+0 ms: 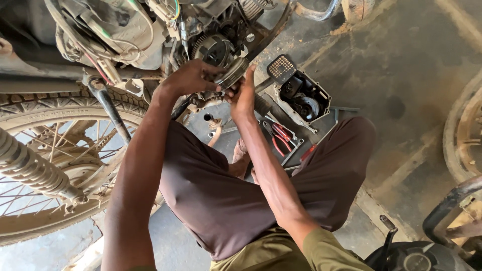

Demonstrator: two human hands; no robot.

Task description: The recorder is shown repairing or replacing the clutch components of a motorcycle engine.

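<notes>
I squat beside a motorcycle with its engine (216, 47) opened on the side. Both hands hold a round grey metal clutch part (232, 73) just in front of the open engine. My left hand (190, 76) grips it from the left. My right hand (244, 93) cups it from below and the right, fingers pointing up. Part of the disc is hidden behind my fingers.
The removed engine side cover (304, 100) lies on the concrete floor to the right, with red-handled pliers (279, 136) and other hand tools (296, 150) beside it. The spoked rear wheel (50, 150) and shock absorber (30, 168) fill the left. Another wheel (464, 130) stands at the right edge.
</notes>
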